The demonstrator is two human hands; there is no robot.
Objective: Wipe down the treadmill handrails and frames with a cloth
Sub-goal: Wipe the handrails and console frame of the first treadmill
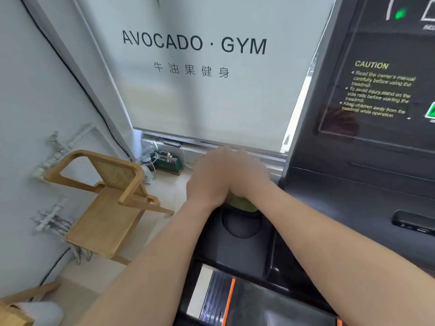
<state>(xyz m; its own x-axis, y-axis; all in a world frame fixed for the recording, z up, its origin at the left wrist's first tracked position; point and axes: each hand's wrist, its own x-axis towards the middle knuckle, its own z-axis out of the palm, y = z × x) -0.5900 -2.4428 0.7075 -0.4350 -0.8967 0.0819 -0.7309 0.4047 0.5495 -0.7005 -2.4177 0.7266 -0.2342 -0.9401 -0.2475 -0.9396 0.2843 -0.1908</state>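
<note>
Ok, both hands mid-frame, side by side and touching: left hand (209, 180) and right hand (247, 168), backs up, over a yellow-green cloth (242, 204). Only a strip of the cloth shows, just below the wrists; the rest is under the palms. It sits on the black treadmill console frame (306, 189), at its left shoulder as seen in frame, just above the round black cup-holder recess (242, 223).

Fingers point away from cam and are hidden behind the knuckles, so can't tell whether either hand grips the cloth or just presses flat on it. Two hands on one cloth prob means more downforce for scrubbing the moulded top edge. That's my read, not something seen.

Around:
- White roller blind w/ "AVOCADO · GYM" print (193, 95) is right behind the hands, so little room past the frame edge.
- Light wooden chair with a cane back (106, 208) is left-centre, apart from the treadmill.
- Dark green box w/ cables (171, 164) sits by the blind's bottom edge.
- Caution panel (376, 90) is upper right.
- Orange stripe (231, 300) runs along the side rail at frame bottom.

Nothing loose lies on the frame below the hands. The cup recess is the one contour the cloth would have to dip into.
</note>
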